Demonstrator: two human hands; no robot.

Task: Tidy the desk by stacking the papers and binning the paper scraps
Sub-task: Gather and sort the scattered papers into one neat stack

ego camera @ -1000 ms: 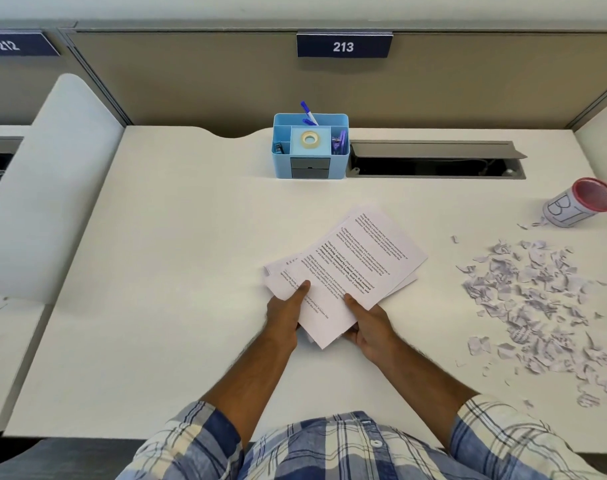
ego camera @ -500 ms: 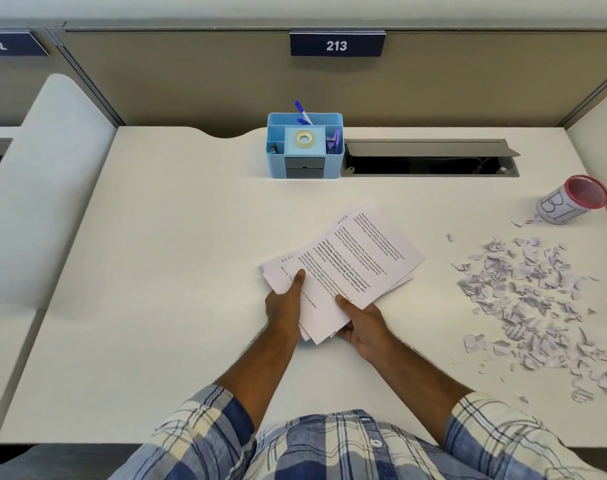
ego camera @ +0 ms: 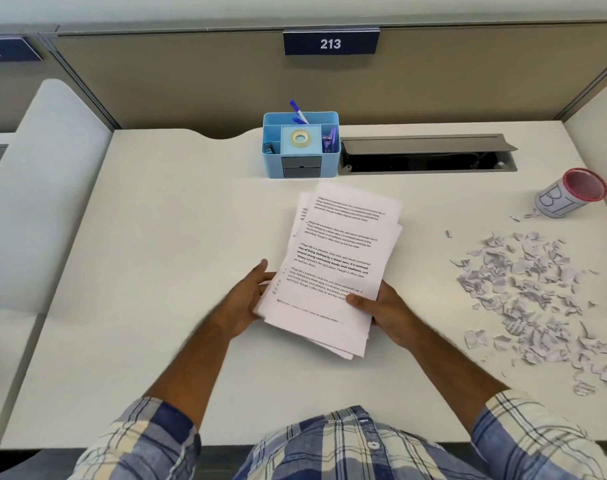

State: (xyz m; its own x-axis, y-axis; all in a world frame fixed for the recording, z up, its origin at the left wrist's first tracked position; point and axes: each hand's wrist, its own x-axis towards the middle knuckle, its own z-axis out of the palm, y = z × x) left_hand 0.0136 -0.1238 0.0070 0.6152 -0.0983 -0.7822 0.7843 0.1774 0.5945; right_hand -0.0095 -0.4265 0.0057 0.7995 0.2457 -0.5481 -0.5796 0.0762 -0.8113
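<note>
Rightward, paper scraps [ego camera: 534, 299] beside tipped bin [ego camera: 572, 194] (both hands: left hand [ego camera: 250, 296], right hand [ego camera: 381, 306]) gripping papers [ego camera: 336, 265].

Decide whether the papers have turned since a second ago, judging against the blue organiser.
Yes. The papers have swung from slanting right to pointing almost straight at the organiser.
</note>
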